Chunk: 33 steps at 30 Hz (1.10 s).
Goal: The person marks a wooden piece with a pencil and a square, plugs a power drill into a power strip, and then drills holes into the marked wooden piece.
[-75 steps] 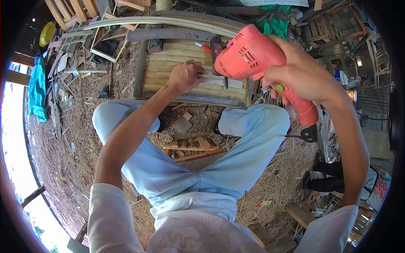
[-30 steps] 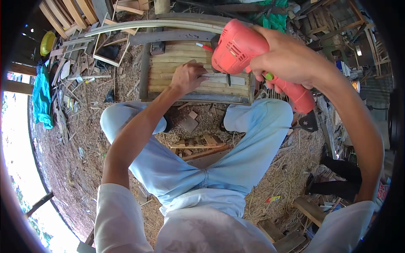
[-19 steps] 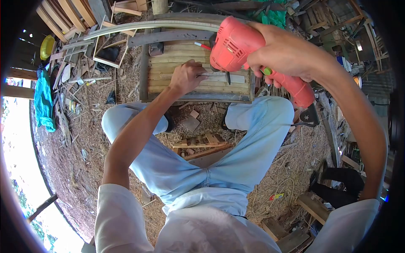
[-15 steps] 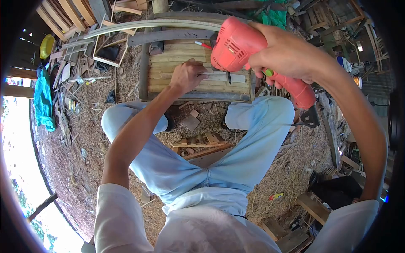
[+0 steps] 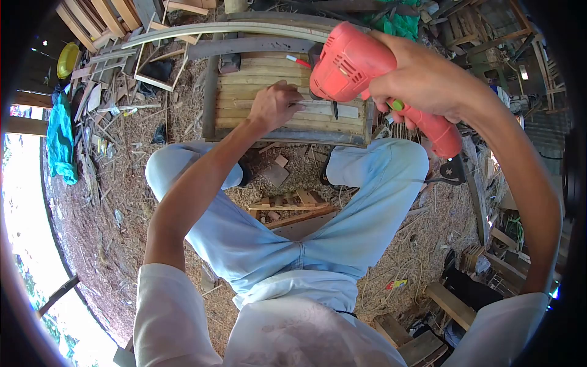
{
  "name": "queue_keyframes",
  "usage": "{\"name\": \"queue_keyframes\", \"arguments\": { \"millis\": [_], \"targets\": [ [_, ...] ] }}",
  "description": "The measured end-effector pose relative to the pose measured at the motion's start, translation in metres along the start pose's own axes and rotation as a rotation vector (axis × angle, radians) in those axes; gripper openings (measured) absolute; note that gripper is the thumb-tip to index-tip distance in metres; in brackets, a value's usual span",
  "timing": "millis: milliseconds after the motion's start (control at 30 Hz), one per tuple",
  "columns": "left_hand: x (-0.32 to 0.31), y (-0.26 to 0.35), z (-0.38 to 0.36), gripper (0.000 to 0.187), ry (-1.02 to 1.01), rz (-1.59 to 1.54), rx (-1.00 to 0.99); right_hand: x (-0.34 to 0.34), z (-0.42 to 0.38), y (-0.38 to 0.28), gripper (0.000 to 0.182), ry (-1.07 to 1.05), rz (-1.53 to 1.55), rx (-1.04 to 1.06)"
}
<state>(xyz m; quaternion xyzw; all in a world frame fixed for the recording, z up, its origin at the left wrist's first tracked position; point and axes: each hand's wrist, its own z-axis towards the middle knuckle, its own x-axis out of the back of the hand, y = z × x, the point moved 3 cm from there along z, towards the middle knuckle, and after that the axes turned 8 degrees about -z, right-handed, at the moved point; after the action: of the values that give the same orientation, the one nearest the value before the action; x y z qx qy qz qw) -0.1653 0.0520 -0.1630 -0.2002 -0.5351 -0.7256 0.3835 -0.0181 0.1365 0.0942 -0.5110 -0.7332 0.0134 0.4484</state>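
A red power drill (image 5: 353,64) with a green button is gripped by my right hand (image 5: 411,78), its fingers wrapped round the handle. The drill's body hangs over the right part of a low slatted wooden bench (image 5: 260,79); its tip is hidden from me. My left hand (image 5: 275,107) is closed, fingertips pinching or pressing a thin pale strip (image 5: 342,111) lying along the slats. A slim dark pointed object (image 5: 335,110) shows across the strip, just below the drill. Farther back on the bench lies a red marker with a white end (image 5: 298,61).
A long curved pale strip (image 5: 244,27) and a grey metal bar (image 5: 257,46) cross the bench's far side, near a small dark block (image 5: 230,62). Wood offcuts (image 5: 276,175) and shavings cover the floor. A wooden frame (image 5: 156,79) lies left; lumber (image 5: 452,303) lies lower right.
The drill and my right hand have shifted very slightly right relative to the bench. My left hand stays at the pale strip. The whole view has moved a little.
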Motion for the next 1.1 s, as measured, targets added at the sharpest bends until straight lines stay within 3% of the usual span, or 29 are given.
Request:
{"name": "queue_keyframes", "arguments": {
  "millis": [367,467,900,1100],
  "targets": [
    [0.001,0.001,0.000,0.016,-0.014,-0.007,0.024,-0.001,0.001,0.001,0.048,0.036,-0.009,0.011],
    [-0.001,0.000,0.000,0.016,-0.010,-0.008,0.024,-0.001,0.011,0.011,0.059,0.018,-0.042,0.039],
    [0.002,0.001,0.000,0.017,-0.003,-0.016,-0.037,0.000,0.002,0.013,0.058,0.005,0.042,-0.031],
    [0.002,0.002,0.000,0.013,0.005,-0.009,-0.043,-0.001,0.008,0.024,0.056,0.007,0.086,0.078]
  ]
}}
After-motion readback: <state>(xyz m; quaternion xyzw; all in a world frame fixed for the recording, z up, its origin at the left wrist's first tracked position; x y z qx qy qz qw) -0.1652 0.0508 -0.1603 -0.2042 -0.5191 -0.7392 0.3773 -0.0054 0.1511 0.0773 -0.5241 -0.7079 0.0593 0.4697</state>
